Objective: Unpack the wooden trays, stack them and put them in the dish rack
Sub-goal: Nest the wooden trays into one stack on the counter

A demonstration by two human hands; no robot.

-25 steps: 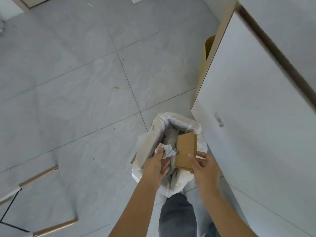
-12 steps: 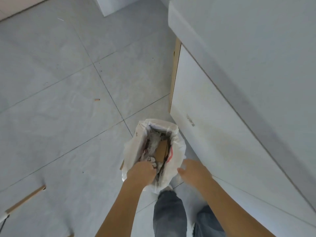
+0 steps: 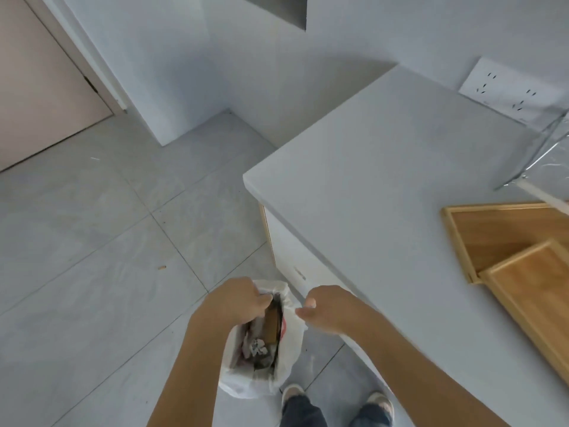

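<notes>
Two wooden trays lie on the white counter at the right edge. The large tray sits flat, and a smaller tray rests across its near corner. My left hand is curled into a fist over the top of a bin lined with a white bag. My right hand hovers at the bag's right rim with thumb and fingertips drawn together. I cannot tell whether either hand pinches the bag. Brown cardboard and crumpled paper lie inside the bin.
A metal wire frame with clear wrap stands at the counter's far right, below a wall socket plate. The bin stands on the grey tiled floor against the counter's cabinet. My feet are just behind it.
The cardboard and paper that my hands held have gone into the bin. The view has lifted, bringing the countertop and both trays into sight. Both hands have drawn back to the bag's rim.
</notes>
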